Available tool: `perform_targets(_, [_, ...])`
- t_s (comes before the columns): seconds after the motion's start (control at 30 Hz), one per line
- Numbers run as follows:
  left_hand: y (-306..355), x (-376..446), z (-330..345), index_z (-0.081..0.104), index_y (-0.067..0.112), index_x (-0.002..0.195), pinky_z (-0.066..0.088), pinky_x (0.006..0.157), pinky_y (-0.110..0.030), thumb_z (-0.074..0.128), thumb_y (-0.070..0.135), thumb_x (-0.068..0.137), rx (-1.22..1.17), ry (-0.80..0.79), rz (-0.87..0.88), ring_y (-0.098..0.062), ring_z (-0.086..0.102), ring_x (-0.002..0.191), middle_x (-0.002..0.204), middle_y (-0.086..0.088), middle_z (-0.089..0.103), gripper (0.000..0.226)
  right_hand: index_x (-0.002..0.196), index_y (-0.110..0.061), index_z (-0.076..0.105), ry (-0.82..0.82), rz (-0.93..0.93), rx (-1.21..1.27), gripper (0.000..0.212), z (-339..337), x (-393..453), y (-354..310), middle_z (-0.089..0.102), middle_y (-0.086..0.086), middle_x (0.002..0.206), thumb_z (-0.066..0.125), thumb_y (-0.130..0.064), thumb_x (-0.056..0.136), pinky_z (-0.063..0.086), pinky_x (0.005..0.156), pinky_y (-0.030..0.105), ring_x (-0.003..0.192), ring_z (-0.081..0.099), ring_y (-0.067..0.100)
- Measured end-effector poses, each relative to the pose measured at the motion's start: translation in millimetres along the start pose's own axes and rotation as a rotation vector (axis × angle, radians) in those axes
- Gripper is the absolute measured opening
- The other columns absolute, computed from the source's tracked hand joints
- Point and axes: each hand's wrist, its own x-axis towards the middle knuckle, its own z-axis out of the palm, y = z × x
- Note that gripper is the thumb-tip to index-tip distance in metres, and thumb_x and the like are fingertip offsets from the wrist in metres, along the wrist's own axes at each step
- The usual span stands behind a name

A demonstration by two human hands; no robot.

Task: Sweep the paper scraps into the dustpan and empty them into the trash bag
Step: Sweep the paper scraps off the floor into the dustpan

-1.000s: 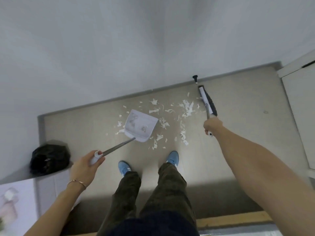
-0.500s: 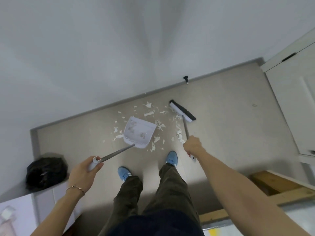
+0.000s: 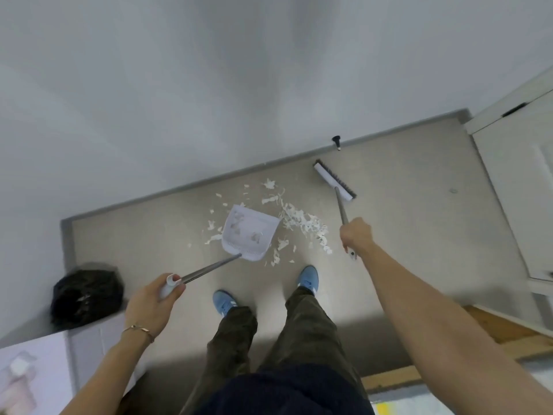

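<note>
My left hand (image 3: 151,304) grips the long metal handle of a white dustpan (image 3: 250,233) that rests on the floor ahead of my feet, with a few scraps inside. White paper scraps (image 3: 302,223) lie scattered around the pan, most in a heap just right of its open side. In my right hand (image 3: 356,236) is the broom's handle; the black-bristled broom head (image 3: 334,180) sits to the right of the scraps, near the wall. A black trash bag (image 3: 86,296) sits on the floor at the left.
A grey wall and baseboard (image 3: 269,164) run along the far side, with a doorstop (image 3: 337,142) sticking out. A white door (image 3: 517,187) is at the right. My blue shoes (image 3: 308,278) stand just behind the pan. A wooden edge (image 3: 508,333) lies lower right.
The broom head has swung back out to the right, away from the dustpan. The scraps now lie bunched closer to the pan's right side. The dustpan has stayed put.
</note>
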Motion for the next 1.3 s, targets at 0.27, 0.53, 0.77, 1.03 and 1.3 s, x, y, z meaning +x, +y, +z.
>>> perform_targets(0.27, [-46,-23,-9,0.065,0.025,0.092,0.051,0.071,-0.042,0.064,0.027,0.088,-0.085,0.039,-0.111,-0.021,0.060,0.071,0.073,-0.005,0.066,0.004,0.088,0.000,0.060,-0.120,-0.163,-0.222,0.010,72,3,-68,0.064,0.015,0.083,0.051,-0.005,0.089,0.042,0.047,0.024,0.084,0.067,0.033])
perform_targets(0.53, [-71,-19,-20,0.062,0.026,0.091,0.053,0.066,-0.043,0.061,0.031,0.089,-0.043,0.029,-0.126,-0.024,0.059,0.065,0.067,-0.006,0.064,0.006,0.110,-0.002,0.059,-0.132,-0.184,-0.378,0.024,106,-54,-19,0.065,0.017,0.105,0.049,-0.011,0.090,0.055,0.071,0.035,0.091,0.066,0.033])
perform_targets(0.77, [-80,7,-25,0.063,0.023,0.091,0.045,0.055,-0.030,0.058,0.034,0.091,0.068,-0.026,-0.001,-0.022,0.057,0.060,0.064,-0.004,0.063,0.012,0.101,-0.004,0.065,0.045,0.008,-0.132,0.030,116,-115,85,0.068,0.017,0.092,0.041,-0.020,0.095,0.053,0.069,0.036,0.078,0.064,0.033])
perform_targets(1.03, [-116,46,-42,0.062,0.028,0.094,0.050,0.070,-0.037,0.059,0.034,0.090,0.135,-0.188,0.178,-0.022,0.060,0.074,0.081,-0.003,0.067,0.007,0.102,0.009,0.063,0.109,0.354,0.123,0.024,120,-133,95,0.064,0.015,0.074,0.047,-0.005,0.092,0.041,0.048,0.024,0.064,0.062,0.029])
perform_targets(1.3, [-136,70,-75,0.060,0.034,0.088,0.048,0.072,-0.040,0.067,0.029,0.086,0.162,-0.208,0.348,-0.027,0.062,0.079,0.084,-0.006,0.070,0.008,0.130,0.004,0.052,0.005,0.298,0.383,0.039,215,-146,43,0.060,0.019,0.114,0.048,-0.005,0.092,0.041,0.051,0.023,0.088,0.056,0.027])
